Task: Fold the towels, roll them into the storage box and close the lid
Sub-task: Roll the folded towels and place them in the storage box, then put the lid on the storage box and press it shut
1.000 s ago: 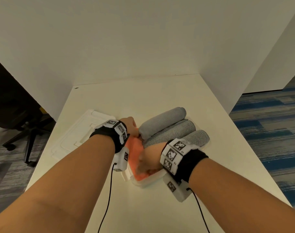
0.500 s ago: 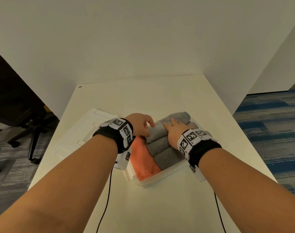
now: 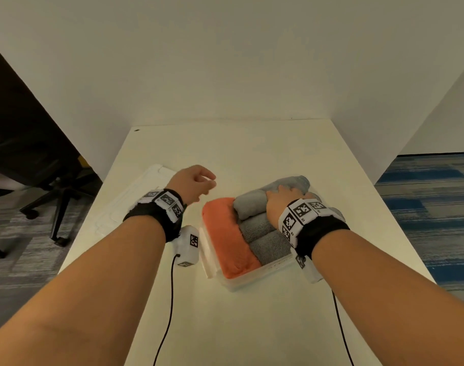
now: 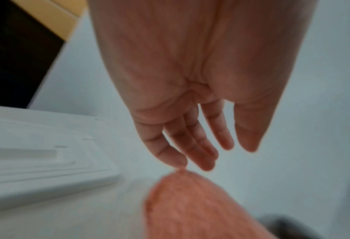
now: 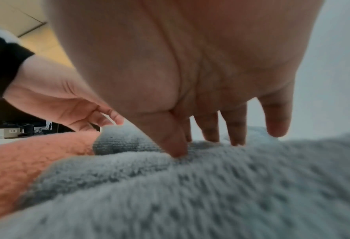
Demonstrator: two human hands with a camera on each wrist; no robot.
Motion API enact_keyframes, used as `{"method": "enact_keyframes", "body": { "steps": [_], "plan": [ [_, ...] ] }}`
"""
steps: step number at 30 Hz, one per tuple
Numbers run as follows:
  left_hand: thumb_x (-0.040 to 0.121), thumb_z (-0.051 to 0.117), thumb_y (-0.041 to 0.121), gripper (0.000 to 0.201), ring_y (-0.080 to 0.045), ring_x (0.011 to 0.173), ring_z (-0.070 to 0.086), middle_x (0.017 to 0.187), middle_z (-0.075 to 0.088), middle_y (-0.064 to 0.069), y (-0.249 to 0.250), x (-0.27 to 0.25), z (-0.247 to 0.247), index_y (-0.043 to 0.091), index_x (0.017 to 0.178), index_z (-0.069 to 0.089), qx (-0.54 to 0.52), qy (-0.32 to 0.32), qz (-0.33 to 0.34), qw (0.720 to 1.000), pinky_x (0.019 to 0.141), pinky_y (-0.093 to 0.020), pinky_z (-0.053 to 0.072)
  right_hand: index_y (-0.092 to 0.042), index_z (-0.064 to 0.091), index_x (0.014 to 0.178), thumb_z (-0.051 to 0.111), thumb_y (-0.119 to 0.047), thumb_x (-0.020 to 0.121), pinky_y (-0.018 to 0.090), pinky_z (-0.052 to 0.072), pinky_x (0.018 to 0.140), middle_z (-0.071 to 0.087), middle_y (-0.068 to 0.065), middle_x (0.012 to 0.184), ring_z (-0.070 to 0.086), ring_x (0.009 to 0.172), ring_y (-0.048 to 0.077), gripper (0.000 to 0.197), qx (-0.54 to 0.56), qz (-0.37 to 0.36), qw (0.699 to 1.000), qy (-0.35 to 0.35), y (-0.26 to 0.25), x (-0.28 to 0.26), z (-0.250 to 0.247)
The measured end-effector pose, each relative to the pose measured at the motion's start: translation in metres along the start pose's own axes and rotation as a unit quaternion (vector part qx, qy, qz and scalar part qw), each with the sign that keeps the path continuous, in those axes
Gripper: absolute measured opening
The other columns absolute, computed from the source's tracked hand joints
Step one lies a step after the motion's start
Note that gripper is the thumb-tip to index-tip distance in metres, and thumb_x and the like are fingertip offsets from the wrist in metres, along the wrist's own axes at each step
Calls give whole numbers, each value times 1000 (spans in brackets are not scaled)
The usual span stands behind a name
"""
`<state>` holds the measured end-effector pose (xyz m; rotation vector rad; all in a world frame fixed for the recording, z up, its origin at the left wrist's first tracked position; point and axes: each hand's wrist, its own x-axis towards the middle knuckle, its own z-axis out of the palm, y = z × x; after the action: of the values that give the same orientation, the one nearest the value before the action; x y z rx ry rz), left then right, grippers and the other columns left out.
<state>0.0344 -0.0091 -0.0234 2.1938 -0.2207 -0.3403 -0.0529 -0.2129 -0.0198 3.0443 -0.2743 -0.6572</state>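
The folding and rolling appear finished: four rolled towels are packed side by side in the storage box point(image 3: 252, 282), which sits on the counter point(image 3: 252, 154) just in front of the person. An orange towel point(image 3: 229, 233) lies along the box's left wall, and three grey rolls fill the rest, the topmost grey towel point(image 3: 254, 204) riding higher than its neighbours and sticking out past the far rim. It is being pressed down by the right hand point(image 3: 279, 200), whose fingers point(image 5: 234, 129) are held straight with the tips sunk into the pile; nothing is gripped. The left hand point(image 3: 192, 184) is held empty and relaxed above the counter, between the box and the lid point(image 3: 135, 194), which lies flat to the left and is not yet touched. What is judged to remain is settling that last roll, then fetching and closing the lid. All rolls are laid parallel, their long axes running from the near-left end of the box towards the far right.
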Motion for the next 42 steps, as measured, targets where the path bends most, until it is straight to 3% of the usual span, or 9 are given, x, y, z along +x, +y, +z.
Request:
{"method": "enact_keyframes", "body": {
  "steps": [3, 5, 7, 16, 21, 26, 33, 37, 42],
  "plan": [
    [88, 63, 22, 6, -25, 90, 66, 98, 67, -7, -35, 1, -18, 21, 94, 64, 50, 82, -66, 993, 73, -35, 52, -13, 48, 125, 36, -16, 94, 49, 32, 101, 42, 12, 131, 40, 120, 34, 34, 13, -7, 993, 116, -22, -14, -9],
    [88, 63, 22, 7, -27, 88, 65, 101, 67, -7, -58, 0, -27, 21, 94, 63, 103, 83, -111, 985, 72, -32, 50, -14, 48, 123, 39, -17, 92, 44, 35, 96, 43, 10, 126, 42, 116, 31, 32, 48, -33, 985, 164, -42, -17, -11],
    [89, 61, 24, 14, -25, 86, 62, 107, 66, -6, -78, 0, -32, 19, 102, 64, 173, 54, -145, 973, 73, -28, 47, -17, 50, 122, 41, -26, 93, 42, 35, 94, 44, 8, 125, 42, 115, 28, 32, 83, -41, 984, 152, -59, -17, -11],
    [93, 56, 34, 56, -28, 125, 49, 144, 41, -10, -138, 4, -25, 17, 144, 37, 364, -72, -198, 907, 96, -34, 43, -22, 56, 119, 56, -61, 82, 43, 32, 95, 42, 4, 126, 38, 119, 25, 53, 14, -37, 997, 71, -82, -10, -14],
    [86, 63, 37, 56, -29, 113, 55, 128, 50, -9, -151, 15, -19, 12, 132, 44, 398, -94, -217, 886, 87, -34, 46, -22, 55, 121, 57, -65, 81, 44, 32, 96, 42, 4, 126, 39, 119, 25, 58, 15, -28, 998, 58, -85, -4, -15],
    [73, 70, 54, 69, -31, 110, 51, 119, 44, -8, -159, 24, -18, 15, 125, 46, 419, -87, -234, 873, 93, -45, 47, -23, 54, 120, 60, -62, 81, 42, 32, 95, 44, 3, 125, 40, 119, 24, 56, 20, -21, 998, 63, -87, 2, -11],
    [68, 69, 62, 68, -22, 107, 43, 109, 48, 0, -165, 14, -4, 21, 118, 46, 456, -67, -247, 852, 82, -42, 32, -22, 54, 119, 61, -59, 82, 42, 31, 94, 44, 3, 124, 40, 117, 24, 52, 20, -21, 997, 74, -88, 7, -8],
    [65, 66, 66, 61, -21, 95, 41, 97, 50, 2, -153, 15, -8, 23, 104, 47, 434, -60, -246, 864, 82, -40, 33, -23, 55, 118, 60, -63, 80, 43, 31, 95, 44, 3, 123, 40, 117, 24, 56, 28, -27, 997, 71, -85, 7, -9],
    [37, 58, 74, 71, -25, 86, 52, 87, 58, -2, -129, 21, -22, 25, 87, 48, 387, -42, -252, 886, 86, -42, 48, -26, 57, 116, 51, -60, 84, 44, 36, 96, 48, 1, 120, 44, 115, 24, 47, 95, -33, 991, 83, -70, 2, -16]
  ]
}}
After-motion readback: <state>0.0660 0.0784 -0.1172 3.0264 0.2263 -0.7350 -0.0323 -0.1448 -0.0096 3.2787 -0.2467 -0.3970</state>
